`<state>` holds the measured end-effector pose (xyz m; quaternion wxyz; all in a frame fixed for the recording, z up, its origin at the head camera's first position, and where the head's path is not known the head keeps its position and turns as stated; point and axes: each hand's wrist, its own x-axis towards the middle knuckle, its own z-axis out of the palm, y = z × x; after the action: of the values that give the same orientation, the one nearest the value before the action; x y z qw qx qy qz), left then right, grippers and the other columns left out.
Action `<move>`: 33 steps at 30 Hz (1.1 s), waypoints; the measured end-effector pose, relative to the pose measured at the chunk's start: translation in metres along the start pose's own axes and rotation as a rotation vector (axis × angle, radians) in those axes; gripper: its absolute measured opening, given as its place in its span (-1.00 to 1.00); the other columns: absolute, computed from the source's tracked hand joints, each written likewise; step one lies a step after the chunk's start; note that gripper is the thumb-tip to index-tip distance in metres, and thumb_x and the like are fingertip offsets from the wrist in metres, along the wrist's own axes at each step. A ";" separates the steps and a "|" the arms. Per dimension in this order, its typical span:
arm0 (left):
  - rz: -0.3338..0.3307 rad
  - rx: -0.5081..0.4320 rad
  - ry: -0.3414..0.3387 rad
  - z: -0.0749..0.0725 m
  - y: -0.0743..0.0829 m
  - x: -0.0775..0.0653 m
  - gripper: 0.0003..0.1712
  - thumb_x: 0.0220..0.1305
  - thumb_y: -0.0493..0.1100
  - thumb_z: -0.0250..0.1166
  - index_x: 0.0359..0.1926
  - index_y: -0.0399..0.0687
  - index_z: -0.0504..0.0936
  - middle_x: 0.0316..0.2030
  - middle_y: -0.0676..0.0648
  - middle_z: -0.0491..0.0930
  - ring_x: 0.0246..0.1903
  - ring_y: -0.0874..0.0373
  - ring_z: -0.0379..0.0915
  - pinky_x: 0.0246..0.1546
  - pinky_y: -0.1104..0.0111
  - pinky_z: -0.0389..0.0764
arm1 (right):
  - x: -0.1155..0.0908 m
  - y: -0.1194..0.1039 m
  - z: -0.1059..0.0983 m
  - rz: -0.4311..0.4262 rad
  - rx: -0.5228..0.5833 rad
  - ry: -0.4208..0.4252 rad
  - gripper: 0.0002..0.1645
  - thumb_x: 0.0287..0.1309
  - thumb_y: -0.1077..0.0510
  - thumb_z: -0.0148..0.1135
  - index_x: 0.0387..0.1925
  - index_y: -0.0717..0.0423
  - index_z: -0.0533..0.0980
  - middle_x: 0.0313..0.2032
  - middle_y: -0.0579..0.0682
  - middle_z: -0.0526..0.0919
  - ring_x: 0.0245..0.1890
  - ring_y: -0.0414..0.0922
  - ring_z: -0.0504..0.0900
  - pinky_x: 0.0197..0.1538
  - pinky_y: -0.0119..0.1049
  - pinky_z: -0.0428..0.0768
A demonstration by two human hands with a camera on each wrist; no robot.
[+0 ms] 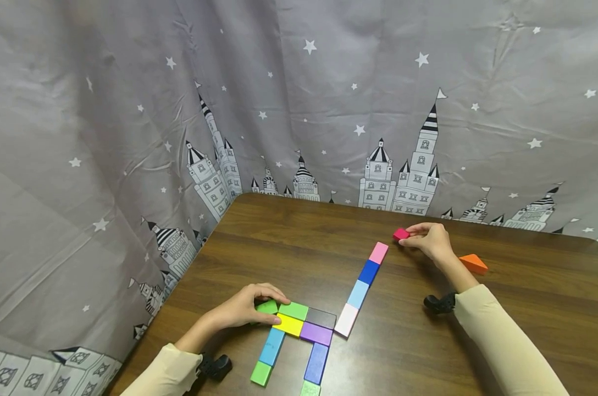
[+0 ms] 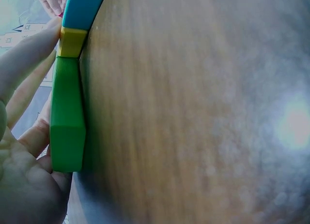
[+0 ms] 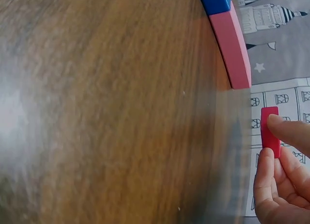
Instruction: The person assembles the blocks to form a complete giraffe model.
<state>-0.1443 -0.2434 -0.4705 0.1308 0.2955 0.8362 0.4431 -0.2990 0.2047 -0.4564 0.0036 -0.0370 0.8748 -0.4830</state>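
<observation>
Between thumb and fingers, the right hand [image 1: 431,241] pinches a small red block [image 1: 400,235] just past the pink end of a slanting row. In the right wrist view, the red block [image 3: 270,132] appears beside the pink block [image 3: 231,49], apart from it. The left hand [image 1: 252,305] lies over the left end of a block arrangement. Its thumb touches the yellow block [image 1: 289,324], and its fingers reach the long green block [image 1: 294,311]. Partly under this hand sits another green block [image 1: 266,307], close up in the left wrist view [image 2: 68,117].
A purple block [image 1: 316,334] and a dark block [image 1: 321,318] adjoin the yellow and green ones. Two legs of blue [image 1: 272,346] and green blocks extend toward the near side. An orange triangular block [image 1: 474,263] lies by the right wrist. A grey curtain [image 1: 328,110] hangs behind the table.
</observation>
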 end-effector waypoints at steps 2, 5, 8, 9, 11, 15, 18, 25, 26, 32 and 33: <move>-0.004 0.003 0.000 0.000 0.000 0.000 -0.59 0.18 -0.12 0.49 0.05 -0.11 0.72 0.02 -0.02 0.65 0.06 0.12 0.50 0.09 0.31 0.51 | 0.001 0.000 0.002 -0.002 0.000 -0.005 -0.47 -0.09 0.22 0.61 -0.10 0.48 0.63 -0.28 0.23 0.75 -0.47 -0.42 0.61 -0.33 -0.57 0.49; -0.006 0.002 -0.002 0.000 0.000 0.000 -0.59 0.18 -0.12 0.49 0.05 -0.10 0.72 0.02 -0.01 0.65 0.06 0.11 0.50 0.09 0.30 0.51 | 0.003 0.001 0.006 -0.002 0.006 -0.013 -0.48 -0.09 0.24 0.60 -0.11 0.48 0.62 -0.29 0.23 0.75 -0.47 -0.40 0.62 -0.33 -0.57 0.50; -0.010 0.002 -0.005 0.000 0.000 0.001 -0.59 0.18 -0.12 0.49 0.05 -0.10 0.72 0.02 -0.01 0.65 0.07 0.10 0.50 0.10 0.30 0.51 | 0.004 0.002 0.009 0.004 0.017 -0.020 -0.48 -0.09 0.25 0.60 -0.11 0.49 0.62 -0.28 0.23 0.75 -0.47 -0.40 0.62 -0.33 -0.57 0.51; -0.010 0.002 -0.005 0.000 0.000 0.001 -0.59 0.18 -0.12 0.49 0.05 -0.10 0.72 0.02 -0.01 0.65 0.07 0.10 0.50 0.10 0.30 0.51 | 0.005 0.002 0.010 0.010 0.018 -0.020 -0.49 -0.09 0.25 0.60 -0.11 0.48 0.62 -0.29 0.22 0.75 -0.47 -0.40 0.62 -0.34 -0.57 0.51; -0.009 0.003 -0.004 0.000 -0.001 0.001 -0.59 0.18 -0.12 0.49 0.05 -0.10 0.72 0.01 -0.01 0.65 0.06 0.10 0.51 0.10 0.30 0.51 | 0.006 0.002 0.013 0.019 0.015 -0.019 -0.49 -0.10 0.25 0.60 -0.12 0.47 0.63 -0.29 0.20 0.75 -0.48 -0.39 0.61 -0.34 -0.55 0.50; -0.006 0.004 -0.003 0.000 -0.001 0.001 -0.60 0.17 -0.13 0.50 0.04 -0.10 0.72 0.01 -0.01 0.65 0.06 0.10 0.51 0.10 0.31 0.50 | 0.008 0.004 0.015 0.036 0.004 -0.017 -0.50 -0.10 0.24 0.61 -0.12 0.45 0.64 -0.31 0.17 0.76 -0.48 -0.37 0.59 -0.36 -0.52 0.48; -0.002 -0.001 -0.004 0.000 0.000 0.001 -0.60 0.17 -0.14 0.50 0.04 -0.11 0.72 0.01 -0.03 0.65 0.07 0.10 0.50 0.11 0.31 0.50 | 0.009 0.004 0.017 0.034 0.001 -0.018 -0.51 -0.09 0.26 0.60 -0.12 0.46 0.63 -0.31 0.19 0.75 -0.49 -0.37 0.59 -0.37 -0.52 0.47; 0.004 -0.004 0.000 0.000 0.000 0.000 -0.60 0.18 -0.14 0.49 0.05 -0.11 0.72 0.01 -0.02 0.65 0.07 0.10 0.50 0.11 0.30 0.50 | 0.009 0.005 0.020 0.039 0.005 -0.015 -0.51 -0.11 0.27 0.60 -0.13 0.47 0.63 -0.32 0.19 0.75 -0.51 -0.39 0.57 -0.38 -0.54 0.48; 0.003 -0.004 0.000 0.000 -0.001 0.000 -0.60 0.18 -0.14 0.49 0.05 -0.11 0.72 0.01 -0.02 0.65 0.07 0.09 0.50 0.11 0.30 0.50 | 0.009 0.005 0.020 0.041 0.007 -0.015 -0.51 -0.11 0.28 0.59 -0.13 0.47 0.63 -0.33 0.18 0.75 -0.51 -0.39 0.57 -0.38 -0.55 0.48; -0.003 -0.006 0.004 0.001 -0.004 0.000 -0.60 0.19 -0.12 0.49 0.05 -0.09 0.72 0.01 -0.01 0.65 0.07 0.08 0.50 0.11 0.28 0.50 | 0.009 0.005 0.022 0.041 0.017 -0.016 -0.49 -0.13 0.27 0.60 -0.12 0.48 0.63 -0.35 0.16 0.76 -0.51 -0.40 0.58 -0.37 -0.57 0.48; -0.003 -0.006 0.005 0.001 -0.004 0.000 -0.60 0.19 -0.11 0.49 0.05 -0.09 0.72 0.01 -0.01 0.65 0.07 0.08 0.50 0.12 0.29 0.50 | 0.009 0.005 0.022 0.043 0.018 -0.018 -0.48 -0.13 0.27 0.61 -0.11 0.48 0.63 -0.35 0.15 0.76 -0.51 -0.40 0.58 -0.36 -0.57 0.48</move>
<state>-0.1450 -0.2446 -0.4743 0.1301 0.2929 0.8355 0.4463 -0.3070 0.1883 -0.4719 0.0222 -0.0227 0.8709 -0.4904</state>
